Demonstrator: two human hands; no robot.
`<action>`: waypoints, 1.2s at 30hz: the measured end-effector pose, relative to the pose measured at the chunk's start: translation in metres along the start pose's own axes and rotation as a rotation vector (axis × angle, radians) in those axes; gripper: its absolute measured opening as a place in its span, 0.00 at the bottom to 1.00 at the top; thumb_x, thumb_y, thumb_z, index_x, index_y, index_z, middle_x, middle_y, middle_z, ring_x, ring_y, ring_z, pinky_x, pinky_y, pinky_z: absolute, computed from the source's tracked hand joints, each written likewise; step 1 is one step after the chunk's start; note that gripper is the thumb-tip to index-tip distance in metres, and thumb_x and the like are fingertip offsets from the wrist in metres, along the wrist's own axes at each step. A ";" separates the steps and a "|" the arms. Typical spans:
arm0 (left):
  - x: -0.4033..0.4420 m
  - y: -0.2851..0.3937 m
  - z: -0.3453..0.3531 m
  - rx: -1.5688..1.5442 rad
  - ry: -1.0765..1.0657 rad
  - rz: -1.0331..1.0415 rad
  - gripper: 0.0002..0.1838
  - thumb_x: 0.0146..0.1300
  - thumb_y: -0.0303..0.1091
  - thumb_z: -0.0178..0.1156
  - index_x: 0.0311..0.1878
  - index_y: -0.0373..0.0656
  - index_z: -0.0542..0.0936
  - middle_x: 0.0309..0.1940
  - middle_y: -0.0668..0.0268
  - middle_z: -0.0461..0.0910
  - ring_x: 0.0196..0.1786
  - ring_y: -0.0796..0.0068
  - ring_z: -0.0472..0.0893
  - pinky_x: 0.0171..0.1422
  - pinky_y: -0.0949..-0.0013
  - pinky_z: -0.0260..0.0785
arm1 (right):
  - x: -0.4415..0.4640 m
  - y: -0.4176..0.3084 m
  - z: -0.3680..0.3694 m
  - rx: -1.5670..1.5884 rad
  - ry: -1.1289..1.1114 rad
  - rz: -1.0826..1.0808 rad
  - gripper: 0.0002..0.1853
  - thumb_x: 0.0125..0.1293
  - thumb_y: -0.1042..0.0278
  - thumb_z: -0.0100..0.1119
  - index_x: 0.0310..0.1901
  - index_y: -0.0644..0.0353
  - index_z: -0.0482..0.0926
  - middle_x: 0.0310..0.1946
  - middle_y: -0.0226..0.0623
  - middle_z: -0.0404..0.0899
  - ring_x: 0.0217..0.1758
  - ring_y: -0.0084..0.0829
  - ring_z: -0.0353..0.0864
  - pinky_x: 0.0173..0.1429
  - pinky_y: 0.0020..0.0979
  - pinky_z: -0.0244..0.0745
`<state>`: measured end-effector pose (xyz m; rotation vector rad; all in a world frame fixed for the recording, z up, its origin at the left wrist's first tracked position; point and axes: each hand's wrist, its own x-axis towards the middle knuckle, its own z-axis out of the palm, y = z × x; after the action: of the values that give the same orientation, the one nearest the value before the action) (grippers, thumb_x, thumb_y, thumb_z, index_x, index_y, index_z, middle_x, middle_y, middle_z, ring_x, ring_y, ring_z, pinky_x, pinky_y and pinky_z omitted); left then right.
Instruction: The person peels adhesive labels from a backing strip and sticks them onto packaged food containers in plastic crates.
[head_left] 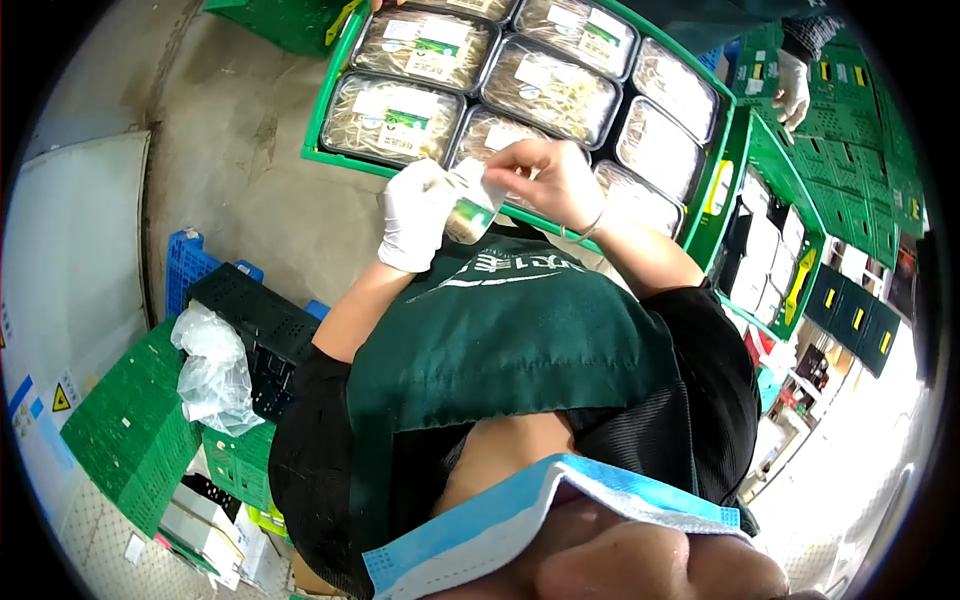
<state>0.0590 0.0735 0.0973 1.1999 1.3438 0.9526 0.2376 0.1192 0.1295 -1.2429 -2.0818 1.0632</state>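
My left hand (415, 213), in a white glove, is closed on a small roll of labels (468, 217) with green print, held in front of my apron. My bare right hand (555, 183) is beside it, thumb and forefinger pinched at the pale upper edge of a label (487, 183). Just beyond both hands stands a green crate (335, 160) of clear-lidded black trays of sprouts. One sprout tray (392, 120) at the near left bears a green and white label. Another tray (490, 137) is partly hidden behind my hands.
At the right is a second green crate (735, 190) with packed trays. A co-worker's gloved hand (792, 92) hangs by stacked green crates (845, 190). To my left are a black crate (250, 310), a crumpled plastic bag (215, 370) and a green crate (135, 420).
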 end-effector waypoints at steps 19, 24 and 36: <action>-0.030 -0.011 -0.009 -0.173 -0.192 -0.131 0.11 0.53 0.26 0.54 0.40 0.35 0.74 0.30 0.66 0.74 0.32 0.82 0.73 0.37 0.78 0.66 | -0.042 0.005 0.027 -0.137 0.065 -0.169 0.13 0.49 0.68 0.62 0.36 0.63 0.74 0.25 0.34 0.74 0.26 0.23 0.72 0.31 0.24 0.68; -0.051 -0.034 -0.030 -0.196 -0.288 -0.004 0.06 0.49 0.25 0.54 0.31 0.35 0.76 0.27 0.64 0.75 0.32 0.77 0.75 0.37 0.75 0.67 | -0.043 -0.002 0.016 -0.028 0.328 0.062 0.09 0.49 0.63 0.61 0.26 0.60 0.80 0.21 0.34 0.78 0.22 0.22 0.75 0.28 0.22 0.71; -0.078 -0.058 -0.062 -0.246 -0.013 -0.205 0.10 0.52 0.26 0.55 0.38 0.33 0.74 0.31 0.64 0.75 0.32 0.80 0.74 0.38 0.77 0.67 | -0.053 0.077 0.035 -0.817 0.341 0.132 0.25 0.53 0.55 0.54 0.48 0.63 0.65 0.40 0.45 0.71 0.43 0.38 0.71 0.47 0.33 0.67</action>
<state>-0.0152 -0.0082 0.0635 0.8633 1.2703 0.9296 0.2752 0.0808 0.0456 -1.7892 -2.2283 -0.0271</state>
